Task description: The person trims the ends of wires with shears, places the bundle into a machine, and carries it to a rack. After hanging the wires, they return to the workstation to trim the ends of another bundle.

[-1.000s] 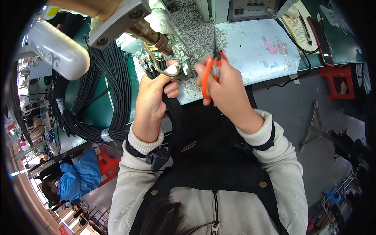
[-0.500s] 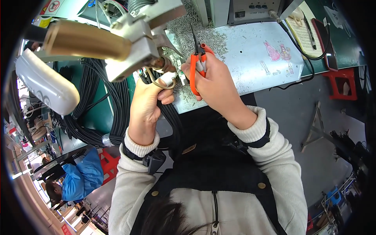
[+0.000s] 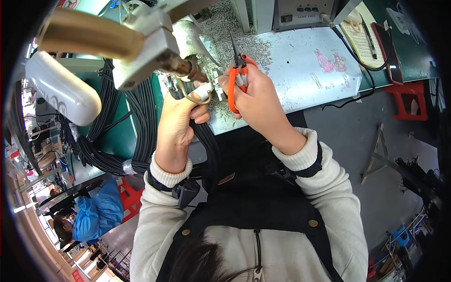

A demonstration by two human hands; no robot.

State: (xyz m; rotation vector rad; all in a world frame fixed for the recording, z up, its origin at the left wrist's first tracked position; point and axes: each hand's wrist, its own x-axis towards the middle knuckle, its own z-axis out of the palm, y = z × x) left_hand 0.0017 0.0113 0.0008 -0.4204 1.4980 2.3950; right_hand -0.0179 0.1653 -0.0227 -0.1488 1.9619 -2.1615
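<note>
Right hand (image 3: 256, 96) grips orange snips (image 3: 236, 75); left hand (image 3: 181, 120) seemingly clutches black cables (image 3: 206, 141)

Right hand (image 3: 256, 101) is gripping orange-handled snips (image 3: 238, 75), blades pointing up over the counter (image 3: 300, 70). Left hand (image 3: 178, 124) is clutching black cables (image 3: 206, 141) just beside it. Small cut metal bits (image 3: 225, 33) are lying scattered across the counter behind both hands.

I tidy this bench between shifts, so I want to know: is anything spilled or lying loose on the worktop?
Yes. A heap of small pale cut-off bits is strewn over the worktop beside the grey machine, just beyond the orange snips in the right hand. Nothing else looks amiss.
</note>
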